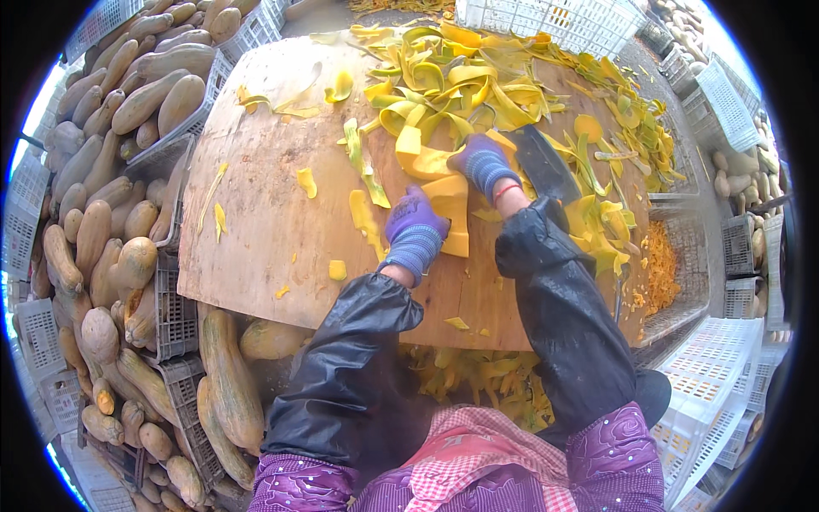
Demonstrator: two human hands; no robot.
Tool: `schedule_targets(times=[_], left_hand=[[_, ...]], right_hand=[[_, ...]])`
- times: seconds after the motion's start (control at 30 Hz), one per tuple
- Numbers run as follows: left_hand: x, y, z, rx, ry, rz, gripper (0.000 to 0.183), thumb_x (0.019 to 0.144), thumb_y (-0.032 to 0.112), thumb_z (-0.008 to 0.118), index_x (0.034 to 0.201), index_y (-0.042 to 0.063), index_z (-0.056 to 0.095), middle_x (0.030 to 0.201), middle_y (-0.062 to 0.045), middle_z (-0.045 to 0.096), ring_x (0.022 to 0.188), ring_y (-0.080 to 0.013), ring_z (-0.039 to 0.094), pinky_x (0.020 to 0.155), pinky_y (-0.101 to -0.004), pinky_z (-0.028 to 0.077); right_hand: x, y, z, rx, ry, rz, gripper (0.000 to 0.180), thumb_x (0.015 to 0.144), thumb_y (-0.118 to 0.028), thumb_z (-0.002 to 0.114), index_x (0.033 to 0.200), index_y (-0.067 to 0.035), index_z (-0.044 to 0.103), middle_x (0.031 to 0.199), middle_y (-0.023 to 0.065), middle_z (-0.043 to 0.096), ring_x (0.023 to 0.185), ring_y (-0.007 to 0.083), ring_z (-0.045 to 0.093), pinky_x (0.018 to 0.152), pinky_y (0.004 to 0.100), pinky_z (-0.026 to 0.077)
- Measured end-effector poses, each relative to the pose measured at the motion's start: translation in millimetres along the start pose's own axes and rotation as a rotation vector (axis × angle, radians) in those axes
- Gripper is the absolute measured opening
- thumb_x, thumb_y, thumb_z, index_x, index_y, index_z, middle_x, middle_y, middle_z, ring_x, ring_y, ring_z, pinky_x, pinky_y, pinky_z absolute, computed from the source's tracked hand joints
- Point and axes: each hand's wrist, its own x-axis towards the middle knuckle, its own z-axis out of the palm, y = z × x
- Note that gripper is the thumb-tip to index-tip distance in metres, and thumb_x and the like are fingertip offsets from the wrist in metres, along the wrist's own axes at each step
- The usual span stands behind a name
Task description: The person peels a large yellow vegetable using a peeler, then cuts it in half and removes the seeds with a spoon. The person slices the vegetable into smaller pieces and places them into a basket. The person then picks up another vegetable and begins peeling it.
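Note:
Both my hands wear purple work gloves with blue knit cuffs, over a wooden board (256,211). My left hand (414,224) is curled against the left edge of a peeled orange squash piece (450,200); its fingertips are hidden, so its grip is unclear. My right hand (484,163) closes on another peeled squash piece (419,160), a curved one just beyond the first. More orange flesh shows past its knuckles. A dark, wide cleaver blade (547,163) lies right of my right hand. Its handle is not visible.
Yellow-green peels (441,83) heap up at the board's far side and along its right. Whole squashes (96,237) fill crates at left. Orange shreds (662,269) lie in a bin at right. White plastic crates (704,377) stand at lower right, another crate (550,25) beyond the board.

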Motion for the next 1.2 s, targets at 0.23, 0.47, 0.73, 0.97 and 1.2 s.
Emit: schedule_targets(times=[0.23, 0.47, 0.73, 0.97, 1.2], left_hand=[[0, -11, 22, -0.107, 0.052, 0.185, 0.066, 0.071, 0.031, 0.085, 0.128, 0.012, 0.06, 0.123, -0.022, 0.065, 0.119, -0.0367, 0.061, 0.098, -0.0439, 0.05], [-7, -16, 56, -0.341, 0.027, 0.449, 0.059, 0.071, 0.02, 0.082, 0.123, 0.003, 0.063, 0.115, -0.019, 0.069, 0.109, -0.0336, 0.066, 0.093, -0.0418, 0.052], [0, -24, 74, -0.563, -0.224, 0.408, 0.044, 0.075, 0.005, 0.079, 0.116, 0.004, 0.065, 0.08, -0.003, 0.067, 0.049, -0.0106, 0.051, 0.043, -0.0262, 0.039], [-31, -30, 66, -0.714, -0.231, 0.107, 0.028, 0.078, 0.013, 0.079, 0.101, 0.002, 0.069, 0.073, -0.003, 0.064, 0.05, -0.0149, 0.054, 0.045, -0.0298, 0.042], [-92, -51, -11, -1.408, -0.42, -0.001, 0.026, 0.089, 0.025, 0.07, 0.108, 0.007, 0.067, 0.08, -0.006, 0.066, 0.061, -0.0199, 0.061, 0.054, -0.0353, 0.051]], right_hand=[[-37, 54, -27, 0.57, 0.327, -0.171, 0.041, 0.082, -0.025, 0.077, 0.119, -0.01, 0.07, 0.087, 0.0054, 0.07, 0.073, 0.014, 0.063, 0.066, 0.0279, 0.051], [-185, 122, -47, 1.476, -0.155, 0.057, 0.04, 0.093, -0.018, 0.068, 0.132, -0.012, 0.061, 0.098, -0.0039, 0.063, 0.075, 0.0052, 0.054, 0.059, 0.0212, 0.043], [-429, 331, -121, 2.104, 0.789, -0.336, 0.031, 0.099, -0.023, 0.064, 0.119, 0.0, 0.059, 0.089, 0.0105, 0.064, 0.071, 0.017, 0.057, 0.067, 0.0319, 0.051], [-399, 327, -135, 2.01, 0.583, -0.514, 0.04, 0.103, -0.026, 0.059, 0.132, 0.001, 0.059, 0.099, 0.0075, 0.068, 0.075, 0.0096, 0.057, 0.071, 0.025, 0.051], [-142, 114, -29, 0.563, 0.446, -0.404, 0.053, 0.084, -0.027, 0.075, 0.129, -0.005, 0.06, 0.109, 0.0153, 0.071, 0.095, 0.0335, 0.07, 0.086, 0.0388, 0.055]])
